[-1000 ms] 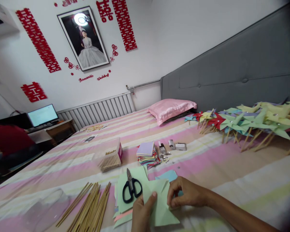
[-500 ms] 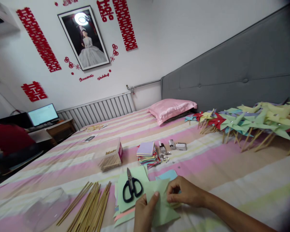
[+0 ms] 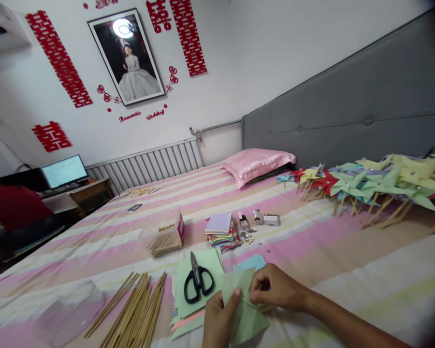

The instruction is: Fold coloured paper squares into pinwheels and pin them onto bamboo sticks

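- Green paper [image 3: 244,309], cut and partly folded, lies at the near edge of the bed [image 3: 348,251], and both hands work on it, seen from the head camera, the only view.
- Left hand [image 3: 219,321] pins the sheet from below, thumb pressed on top, so the paper stays flat and steady while it is folded.
- Right hand [image 3: 275,288] pinches a flap near the sheet's middle between thumb and fingertips, bent inward as if to bring a corner to the centre.
- Black-handled scissors [image 3: 197,282] rest closed on a loose green sheet just left of the hands, within easy reach.
- Bamboo sticks [image 3: 136,309] lie in a loose bundle further left along the near edge; a box [image 3: 168,237] holding more sits behind them.
- Coloured paper stack [image 3: 221,229] sits mid-bed behind the scissors, with small metal pins [image 3: 246,237] and little boxes [image 3: 263,218] just beside it.
- Finished pinwheels [image 3: 377,186] are piled along the right edge by the grey headboard [image 3: 348,106], kept well apart from the working spot.
- Pink pillow [image 3: 257,162] lies at the far corner.
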`<state>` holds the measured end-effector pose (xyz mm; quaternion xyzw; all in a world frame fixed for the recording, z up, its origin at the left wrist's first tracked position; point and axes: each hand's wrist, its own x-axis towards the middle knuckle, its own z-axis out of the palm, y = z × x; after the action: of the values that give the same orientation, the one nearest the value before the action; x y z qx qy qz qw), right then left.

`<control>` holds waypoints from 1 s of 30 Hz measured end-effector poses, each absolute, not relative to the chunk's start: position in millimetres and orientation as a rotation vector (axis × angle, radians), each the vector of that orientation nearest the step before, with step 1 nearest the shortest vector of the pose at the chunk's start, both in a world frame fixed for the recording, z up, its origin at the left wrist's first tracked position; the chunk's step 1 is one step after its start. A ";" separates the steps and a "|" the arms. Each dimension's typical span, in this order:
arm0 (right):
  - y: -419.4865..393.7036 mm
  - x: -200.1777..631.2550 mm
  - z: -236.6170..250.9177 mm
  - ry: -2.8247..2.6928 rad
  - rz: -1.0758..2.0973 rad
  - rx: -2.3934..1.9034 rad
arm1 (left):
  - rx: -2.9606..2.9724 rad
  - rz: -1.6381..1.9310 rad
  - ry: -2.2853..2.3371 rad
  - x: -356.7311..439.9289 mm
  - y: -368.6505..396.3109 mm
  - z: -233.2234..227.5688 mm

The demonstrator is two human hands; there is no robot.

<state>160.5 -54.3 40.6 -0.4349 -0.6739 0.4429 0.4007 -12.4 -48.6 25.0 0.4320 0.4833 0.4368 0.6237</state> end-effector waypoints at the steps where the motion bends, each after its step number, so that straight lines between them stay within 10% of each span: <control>1: -54.3 160.1 40.4 -1.701 1.118 -1.100 | 0.989 1.005 1.105 -12.1 -49.0 25.6; 30: -50.8 159.1 47.9 -1.364 1.122 -1.035 | 1.493 1.478 1.195 -8.9 -61.0 60.8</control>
<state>159.1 -50.8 47.9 -0.4316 -0.5690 0.4679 0.5206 -8.9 -61.0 60.8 0.5777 0.4624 0.5718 0.3544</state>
